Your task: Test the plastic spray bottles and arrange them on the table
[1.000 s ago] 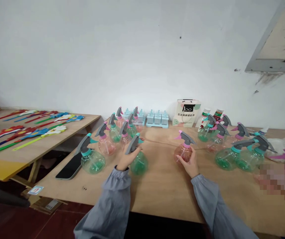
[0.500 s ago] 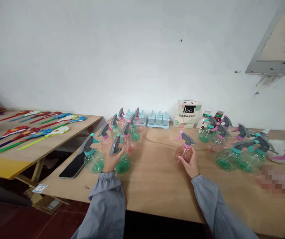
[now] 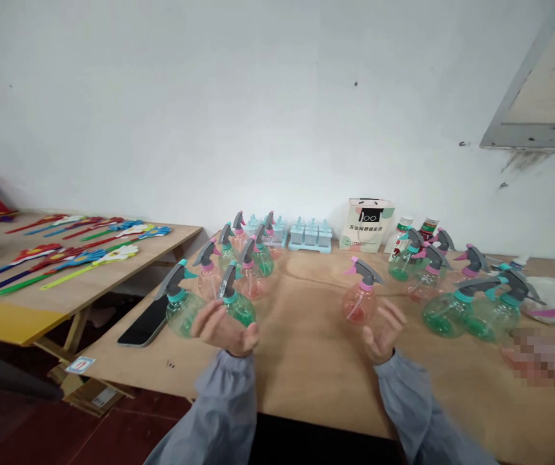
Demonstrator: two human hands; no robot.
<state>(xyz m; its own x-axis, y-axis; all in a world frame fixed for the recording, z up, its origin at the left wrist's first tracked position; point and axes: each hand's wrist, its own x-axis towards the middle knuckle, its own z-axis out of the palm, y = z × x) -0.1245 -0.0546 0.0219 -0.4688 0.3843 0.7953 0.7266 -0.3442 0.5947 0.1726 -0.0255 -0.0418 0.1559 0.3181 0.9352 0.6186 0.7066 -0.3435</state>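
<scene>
Pink round plastic bottle (image 3: 357,303) and translucent green bottle (image 3: 241,311) on smooth wooden desk (image 3: 309,361)
Open left hand (image 3: 225,329) before green bottle; open, loosely curved right hand (image 3: 384,330) just beside pink.

Blurred left fingers (image 3: 206,318) partly hide the green bottle (image 3: 179,314) beside the phone (image 3: 142,325).

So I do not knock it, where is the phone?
In the head view, the phone lies near the left edge of the table, beside the leftmost green bottle.
</scene>
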